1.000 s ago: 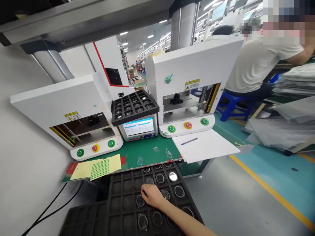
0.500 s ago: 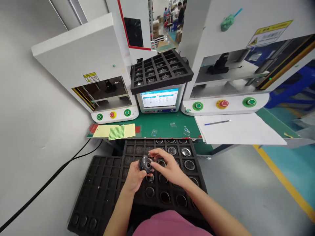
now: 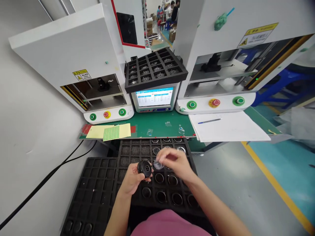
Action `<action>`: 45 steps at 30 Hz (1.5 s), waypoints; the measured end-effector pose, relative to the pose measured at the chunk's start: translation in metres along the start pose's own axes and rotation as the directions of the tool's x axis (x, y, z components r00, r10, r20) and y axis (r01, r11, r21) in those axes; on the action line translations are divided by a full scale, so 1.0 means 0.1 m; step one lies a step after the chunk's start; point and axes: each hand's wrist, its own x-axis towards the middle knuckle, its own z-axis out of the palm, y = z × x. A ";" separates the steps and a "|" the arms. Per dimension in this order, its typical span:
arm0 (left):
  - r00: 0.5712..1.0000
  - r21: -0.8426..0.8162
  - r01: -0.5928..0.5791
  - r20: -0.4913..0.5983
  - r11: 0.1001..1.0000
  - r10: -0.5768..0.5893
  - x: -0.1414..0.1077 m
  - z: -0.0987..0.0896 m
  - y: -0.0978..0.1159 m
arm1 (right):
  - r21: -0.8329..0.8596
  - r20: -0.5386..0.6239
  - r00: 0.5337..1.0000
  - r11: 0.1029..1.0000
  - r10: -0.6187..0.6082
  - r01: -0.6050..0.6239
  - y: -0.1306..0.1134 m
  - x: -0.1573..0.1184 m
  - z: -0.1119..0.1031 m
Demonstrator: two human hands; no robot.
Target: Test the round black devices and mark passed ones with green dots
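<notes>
The round black device (image 3: pixel 147 169) has a dark face with a small cluster of pale dots at its middle, and it sits above the foam tray (image 3: pixel 137 150). My left hand (image 3: pixel 131 181) grasps it by the rim, thumb at its lower edge, palm turned inward. My right hand (image 3: pixel 177 163), slightly blurred, pinches a clear film (image 3: pixel 158 165) just beside it, fingers curled and pointing left. Both forearms reach forward from the lower edge of my view.
</notes>
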 end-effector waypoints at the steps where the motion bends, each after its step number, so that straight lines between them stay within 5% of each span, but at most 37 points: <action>1: 1.000 -0.007 -0.008 -0.026 1.000 0.008 -0.01 -0.02 0.01 | -0.071 -0.064 0.997 0.997 0.039 -0.044 0.10 0.16 -0.08; 8: 0.994 -0.012 -0.025 -0.104 1.000 0.024 -0.15 -0.11 -0.05 | -0.416 -0.186 0.971 0.883 0.153 -0.219 0.79 1.26 -0.50; 13: 0.992 -0.053 -0.043 -0.122 0.998 0.036 -0.18 -0.14 -0.02 | -0.581 -0.220 0.969 0.782 0.114 -0.224 0.87 1.30 -0.44; 17: 0.995 -0.054 -0.064 -0.083 0.996 0.059 -0.14 -0.12 0.08 | -0.619 -0.208 0.977 0.768 0.039 -0.163 0.61 1.18 -0.33; 19: 0.997 -0.064 -0.053 -0.057 0.997 0.049 -0.09 -0.12 0.10 | -0.600 -0.133 0.991 0.794 0.013 -0.091 0.36 1.01 -0.23; 22: 0.999 -0.084 -0.035 -0.044 0.996 0.031 -0.03 -0.12 0.09 | -0.478 0.169 0.984 0.868 -0.059 0.134 -0.05 0.60 -0.05; 24: 1.000 -0.101 -0.016 -0.024 0.995 0.013 0.00 -0.10 0.05 | -0.294 0.452 0.869 0.885 -0.204 0.361 -0.26 0.31 0.05; 26: 1.000 -0.108 0.013 0.008 0.994 -0.012 0.01 -0.07 0.00 | -0.212 0.562 0.774 0.854 -0.292 0.476 -0.39 0.09 0.11; 27: 0.999 -0.106 0.027 0.021 0.994 -0.025 0.01 -0.05 -0.02 | -0.225 0.570 0.765 0.838 -0.300 0.497 -0.42 0.01 0.13; 33: 0.997 -0.092 0.076 0.022 0.993 -0.074 0.01 0.04 -0.04 | -0.364 0.474 0.797 0.741 -0.374 0.564 -0.24 -0.14 -0.01; 35: 0.998 -0.055 0.035 -0.044 0.998 -0.038 0.03 0.03 0.00 | -0.526 0.328 0.892 0.724 -0.311 0.446 -0.07 0.00 -0.19; 37: 0.993 0.015 -0.014 -0.119 1.000 0.016 0.05 0.01 0.03 | -0.716 0.088 0.984 0.678 -0.153 0.169 0.14 0.25 -0.41; 40: 0.986 0.081 -0.052 -0.153 0.995 0.064 0.05 -0.01 0.07 | -0.794 -0.081 0.995 0.608 -0.056 -0.030 0.48 0.66 -0.74; 45: 0.988 -0.032 0.008 -0.151 0.999 -0.013 -0.01 0.02 0.11 | -0.808 -0.116 0.993 0.581 -0.001 -0.094 0.82 0.92 -0.96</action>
